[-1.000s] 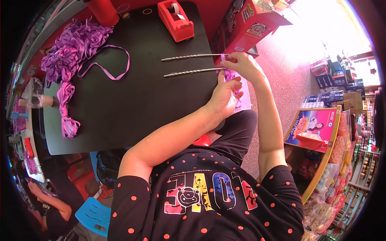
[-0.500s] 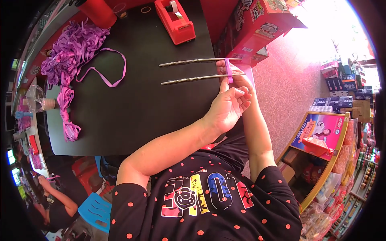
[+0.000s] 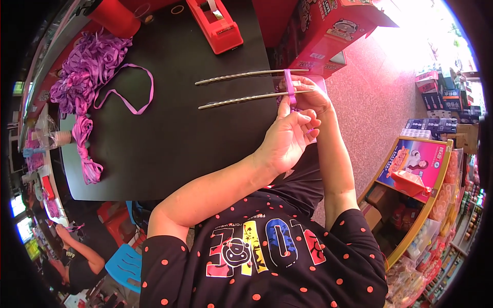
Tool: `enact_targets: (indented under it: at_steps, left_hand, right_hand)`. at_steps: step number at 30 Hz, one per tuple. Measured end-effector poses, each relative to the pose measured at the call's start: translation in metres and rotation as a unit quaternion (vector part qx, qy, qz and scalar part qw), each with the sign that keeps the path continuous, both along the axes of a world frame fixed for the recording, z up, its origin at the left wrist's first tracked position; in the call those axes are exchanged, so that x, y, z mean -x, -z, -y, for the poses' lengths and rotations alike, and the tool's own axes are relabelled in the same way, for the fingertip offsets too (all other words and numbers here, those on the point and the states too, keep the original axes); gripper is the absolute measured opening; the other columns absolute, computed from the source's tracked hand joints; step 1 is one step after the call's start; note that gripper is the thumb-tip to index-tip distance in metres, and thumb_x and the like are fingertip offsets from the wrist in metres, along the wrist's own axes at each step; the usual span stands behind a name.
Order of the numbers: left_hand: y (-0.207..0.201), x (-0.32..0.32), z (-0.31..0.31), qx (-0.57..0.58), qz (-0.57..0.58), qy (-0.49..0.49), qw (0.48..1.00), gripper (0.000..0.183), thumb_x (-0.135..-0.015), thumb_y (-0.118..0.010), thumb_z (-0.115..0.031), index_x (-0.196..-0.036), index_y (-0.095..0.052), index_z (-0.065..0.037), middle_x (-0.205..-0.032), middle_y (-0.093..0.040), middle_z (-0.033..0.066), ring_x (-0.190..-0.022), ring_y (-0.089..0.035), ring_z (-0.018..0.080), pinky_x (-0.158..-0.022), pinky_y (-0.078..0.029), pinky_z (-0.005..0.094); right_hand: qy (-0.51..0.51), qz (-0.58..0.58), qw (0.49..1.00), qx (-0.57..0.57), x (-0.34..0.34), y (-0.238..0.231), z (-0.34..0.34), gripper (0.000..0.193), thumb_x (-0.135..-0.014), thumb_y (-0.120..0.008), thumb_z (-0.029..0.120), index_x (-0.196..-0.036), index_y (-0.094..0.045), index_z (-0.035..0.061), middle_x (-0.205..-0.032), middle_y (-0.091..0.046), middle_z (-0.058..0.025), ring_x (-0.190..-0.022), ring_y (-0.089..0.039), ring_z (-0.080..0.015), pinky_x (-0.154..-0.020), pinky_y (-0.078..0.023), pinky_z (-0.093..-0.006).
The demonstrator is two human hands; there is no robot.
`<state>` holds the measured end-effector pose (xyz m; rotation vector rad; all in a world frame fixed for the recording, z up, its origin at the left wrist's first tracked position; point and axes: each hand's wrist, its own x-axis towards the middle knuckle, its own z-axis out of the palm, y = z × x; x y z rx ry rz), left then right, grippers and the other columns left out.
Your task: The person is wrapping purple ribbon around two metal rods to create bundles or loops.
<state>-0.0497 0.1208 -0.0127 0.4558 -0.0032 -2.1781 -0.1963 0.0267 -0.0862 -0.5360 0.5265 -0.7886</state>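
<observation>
Two slim metal rods with twisted shafts [image 3: 233,101] lie side by side above the dark table, reaching past its right edge. A purple ribbon [image 3: 289,84] spans both rods near their right ends. My right hand [image 3: 314,97] is at the ribbon's right side, its fingers bent against it by the lower rod. Just below, my left hand [image 3: 288,137] points its index finger up to the ribbon at the lower rod. Its other fingers curl inward, with a bit of purple showing between them. My fingers partly hide how the ribbon runs there.
A heap of purple ribbon [image 3: 84,74] lies at the table's left, one loop trailing toward the middle. A red tape dispenser [image 3: 218,28] stands at the far edge. Right of the table is a red carton [image 3: 328,38]. At lower left, another person [image 3: 82,259] sits beyond a blue chair [image 3: 125,267].
My right hand's fingers have drawn back from the upper rod to the ribbon's right side, lower down. My left hand stays near the lower rod. The whole view has shifted slightly.
</observation>
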Motion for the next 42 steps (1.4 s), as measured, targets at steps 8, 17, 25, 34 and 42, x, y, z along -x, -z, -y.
enact_targets:
  at_steps: [8, 17, 25, 34, 42]
  left_hand:
    - [0.001, 0.0, 0.0, 0.001, 0.001, 0.01, 1.0, 0.085, -0.081, -0.052, -0.003, -0.148, -0.007, -0.028, -0.094, -0.054, 0.0014, -0.088, -0.055, 0.0146, -0.083, -0.043, 0.0321]
    - [0.003, 0.001, -0.001, -0.012, -0.008, 0.007, 1.0, 0.06, -0.082, -0.051, -0.002, -0.135, -0.031, -0.023, -0.094, -0.056, 0.0013, -0.094, -0.055, 0.0168, -0.088, -0.042, 0.0347]
    - [0.001, 0.0, -0.001, 0.003, 0.011, 0.003, 1.0, 0.062, -0.082, -0.05, -0.002, -0.137, -0.03, -0.024, -0.094, -0.056, 0.0031, -0.092, -0.056, 0.0179, -0.086, -0.043, 0.0354]
    - [0.0, 0.003, -0.002, 0.021, 0.069, 0.011, 0.997, 0.061, -0.083, -0.049, -0.005, -0.137, -0.03, -0.024, -0.099, -0.055, 0.0044, -0.091, -0.053, 0.0181, -0.086, -0.043, 0.0349]
    - [-0.003, 0.002, -0.004, 0.014, 0.061, -0.01, 0.998, 0.066, -0.08, -0.048, -0.005, -0.14, -0.03, -0.026, -0.107, -0.052, 0.0044, -0.096, -0.049, 0.0188, -0.089, -0.041, 0.0365]
  right_hand:
    - [0.036, 0.022, 0.999, -0.028, -0.022, 0.0, -0.008, 0.029, -0.084, -0.067, 0.016, -0.108, -0.057, 0.0014, -0.09, -0.062, -0.0051, -0.069, -0.061, -0.012, -0.06, -0.052, -0.0229]
    - [-0.023, 0.119, 0.992, -0.02, -0.02, 0.009, -0.007, 0.021, -0.085, -0.067, 0.016, -0.1, -0.059, 0.0029, -0.079, -0.058, -0.0004, -0.064, -0.057, -0.0098, -0.056, -0.049, -0.0216]
    - [0.01, -0.038, 0.999, -0.007, 0.003, -0.017, 0.001, 0.015, -0.085, -0.066, 0.015, -0.092, -0.061, 0.0028, -0.086, -0.065, -0.0051, -0.074, -0.064, -0.0147, -0.07, -0.053, -0.0273]
    - [-0.02, -0.232, 0.972, 0.022, 0.01, -0.052, 0.008, 0.013, -0.085, -0.063, 0.012, -0.092, -0.063, 0.0014, -0.085, -0.066, -0.0056, -0.078, -0.064, -0.0143, -0.071, -0.053, -0.0276]
    - [-0.025, -0.187, 0.982, 0.001, 0.02, -0.06, 0.007, 0.017, -0.085, -0.056, 0.01, -0.09, -0.066, -0.0021, -0.08, -0.063, -0.0037, -0.065, -0.055, -0.0099, -0.058, -0.047, -0.0241]
